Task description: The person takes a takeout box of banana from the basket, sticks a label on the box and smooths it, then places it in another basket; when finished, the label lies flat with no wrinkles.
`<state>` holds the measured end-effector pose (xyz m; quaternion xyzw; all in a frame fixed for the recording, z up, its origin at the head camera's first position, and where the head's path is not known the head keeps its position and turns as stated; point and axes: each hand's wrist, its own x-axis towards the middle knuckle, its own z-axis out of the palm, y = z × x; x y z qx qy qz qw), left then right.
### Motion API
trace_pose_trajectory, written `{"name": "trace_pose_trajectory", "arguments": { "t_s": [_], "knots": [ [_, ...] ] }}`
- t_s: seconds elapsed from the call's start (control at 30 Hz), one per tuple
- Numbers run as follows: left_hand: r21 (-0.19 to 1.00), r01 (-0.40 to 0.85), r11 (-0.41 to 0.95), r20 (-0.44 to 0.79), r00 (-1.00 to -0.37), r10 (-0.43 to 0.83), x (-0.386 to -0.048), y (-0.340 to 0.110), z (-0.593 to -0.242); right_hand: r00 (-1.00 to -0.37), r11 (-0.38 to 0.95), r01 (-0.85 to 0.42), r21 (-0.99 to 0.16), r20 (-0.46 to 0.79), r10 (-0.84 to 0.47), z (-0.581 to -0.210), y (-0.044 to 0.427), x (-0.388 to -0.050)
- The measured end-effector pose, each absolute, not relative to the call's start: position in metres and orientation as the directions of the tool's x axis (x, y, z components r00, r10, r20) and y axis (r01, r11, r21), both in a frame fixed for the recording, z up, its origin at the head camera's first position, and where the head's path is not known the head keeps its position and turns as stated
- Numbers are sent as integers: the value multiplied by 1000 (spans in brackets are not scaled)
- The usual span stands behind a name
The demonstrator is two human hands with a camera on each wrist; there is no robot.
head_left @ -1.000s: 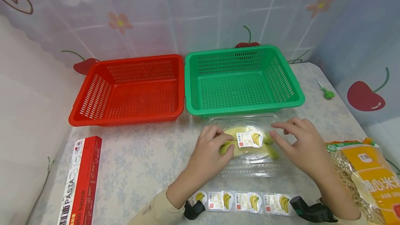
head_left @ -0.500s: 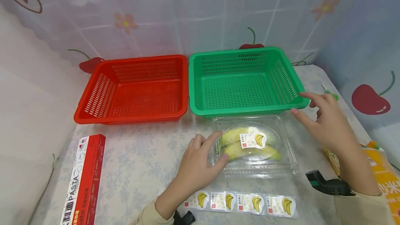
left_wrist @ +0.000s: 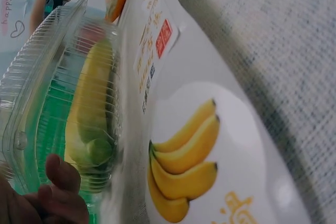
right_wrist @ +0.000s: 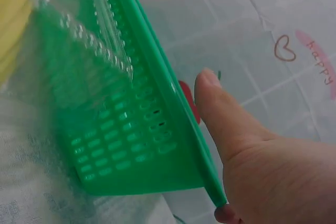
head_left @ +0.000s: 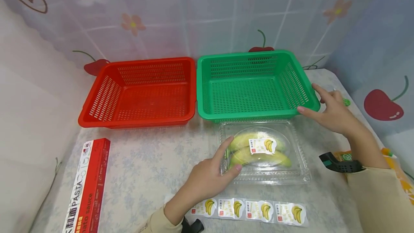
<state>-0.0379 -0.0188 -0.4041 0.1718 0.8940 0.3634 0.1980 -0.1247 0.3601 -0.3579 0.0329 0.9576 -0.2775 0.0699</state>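
Observation:
A clear plastic clamshell box (head_left: 299, 143) holding bananas (head_left: 260, 155) lies on the table, a banana sticker (head_left: 262, 146) on its lid. My left hand (head_left: 207, 179) rests at the box's left side, index finger and thumb spread over its edge. My right hand (head_left: 334, 112) is at the near right corner of the green basket (head_left: 252, 114). Its thumb lies over the front rim and its index finger reaches the right rim; the right wrist view shows a fingertip at the corner. A strip of banana stickers (head_left: 249, 211) lies below the box, large in the left wrist view.
A red basket (head_left: 139, 121) stands left of the green one. A red pasta box (head_left: 87, 186) lies at the left. An orange bag (head_left: 401, 175) is partly hidden behind my right arm. A small green item (head_left: 346, 102) shows beyond my right hand. A patterned curtain (head_left: 194, 17) hangs behind.
My right hand has left the clamshell box and moved up and right to the green basket's corner. My left hand has drawn back from the lid's middle to the box's left edge, fingers spreading.

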Motion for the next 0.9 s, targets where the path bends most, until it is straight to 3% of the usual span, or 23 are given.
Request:
{"name": "trace_pose_trajectory", "arguments": {
  "t_s": [0.13,0.37,0.9],
  "knots": [
    [763,99,639,-272,-848,456,-39,-20,-405,-978,807,91,-583,-207,-40,-363,365,-134],
    [867,-17,497,-310,-801,513,-38,-29,-404,-951,624,169,-763,-293,-101,-374,367,-141],
    [930,-68,360,-282,-760,585,-31,-71,-414,-956,614,167,-771,-279,-90,-378,366,-141]
  ]
}}
